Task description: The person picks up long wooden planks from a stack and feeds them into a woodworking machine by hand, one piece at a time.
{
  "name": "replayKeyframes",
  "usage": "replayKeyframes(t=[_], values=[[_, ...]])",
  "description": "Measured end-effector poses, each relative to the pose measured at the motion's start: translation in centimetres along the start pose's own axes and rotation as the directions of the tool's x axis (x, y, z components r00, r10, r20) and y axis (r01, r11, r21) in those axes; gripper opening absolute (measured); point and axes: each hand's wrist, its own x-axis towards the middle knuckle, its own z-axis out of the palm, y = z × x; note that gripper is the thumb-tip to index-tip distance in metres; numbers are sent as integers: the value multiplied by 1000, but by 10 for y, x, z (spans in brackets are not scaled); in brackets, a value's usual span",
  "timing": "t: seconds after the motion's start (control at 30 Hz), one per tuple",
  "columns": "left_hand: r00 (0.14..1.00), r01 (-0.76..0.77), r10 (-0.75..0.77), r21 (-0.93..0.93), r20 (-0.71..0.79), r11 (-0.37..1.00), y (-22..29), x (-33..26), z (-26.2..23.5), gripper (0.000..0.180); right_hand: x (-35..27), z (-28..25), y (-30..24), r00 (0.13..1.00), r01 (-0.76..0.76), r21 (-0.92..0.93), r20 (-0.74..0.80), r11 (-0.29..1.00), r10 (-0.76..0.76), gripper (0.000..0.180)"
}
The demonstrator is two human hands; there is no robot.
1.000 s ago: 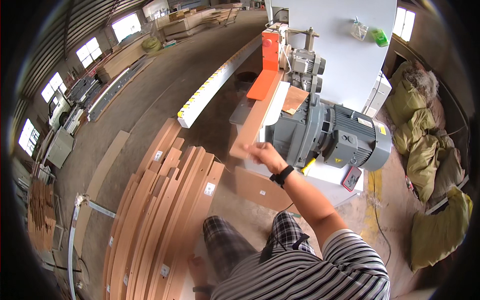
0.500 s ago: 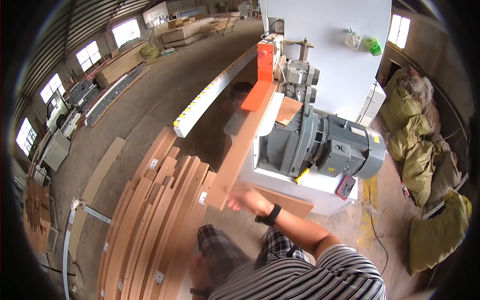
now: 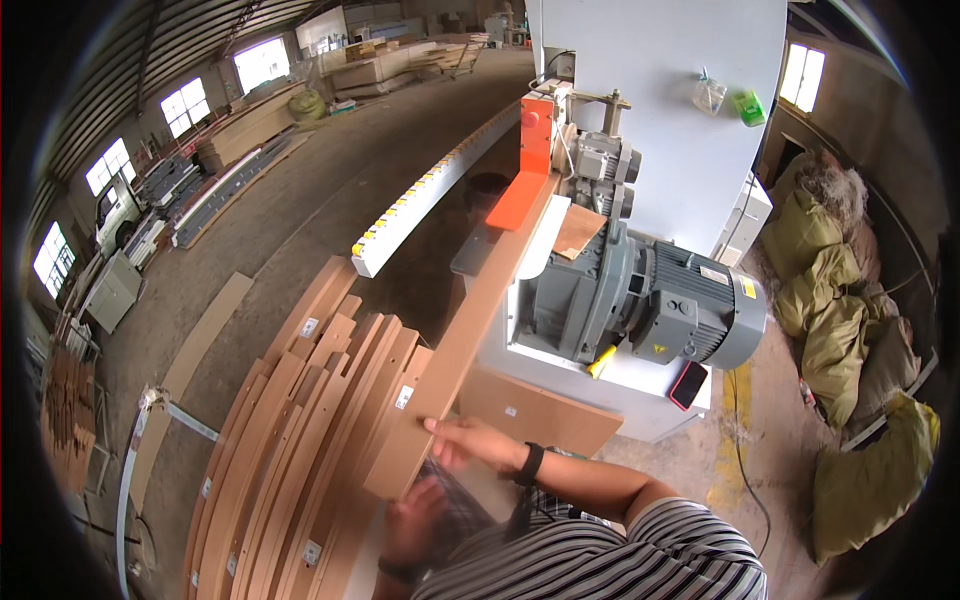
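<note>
Workshop floor, long board (image 3: pixel 470 330) now nearer, right hand (image 3: pixel 470 440) flat on it, left hand (image 3: pixel 415 515) grip unclear.

The long board (image 3: pixel 470 330) looks like matt brown fibreboard, smooth-faced, as do the curved strips (image 3: pixel 300 440) stacked left of it. Right of the board, the motor (image 3: pixel 660 305) is grey painted metal with a dull sheen. Behind the motor, the cabinet (image 3: pixel 680 110) is smooth white sheet metal. The sacks (image 3: pixel 840 300) beyond seem coarse woven cloth.
</note>
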Motion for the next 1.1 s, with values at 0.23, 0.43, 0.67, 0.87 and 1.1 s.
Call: replayKeyframes(t=[0.23,0.43,0.67,0.87,1.1], values=[[992,-125,129,304,7,944,10,-33,12,86,13,-7,0,999,49,135,-21,990,-47,52],[981,-169,190,277,-50,946,16,-48,30,90,12,30,22,987,53,245,133,968,-88,52],[599,-624,345,-152,-722,766,45,-135,-47,61,33,37,24,958,67,570,194,819,-213,33],[319,-781,454,40,-832,623,76,-215,-131,36,52,-18,-43,964,266,594,-169,759,-206,29],[480,-716,342,-136,-808,685,61,-120,-96,18,58,60,40,914,-163,412,406,896,-20,35]])
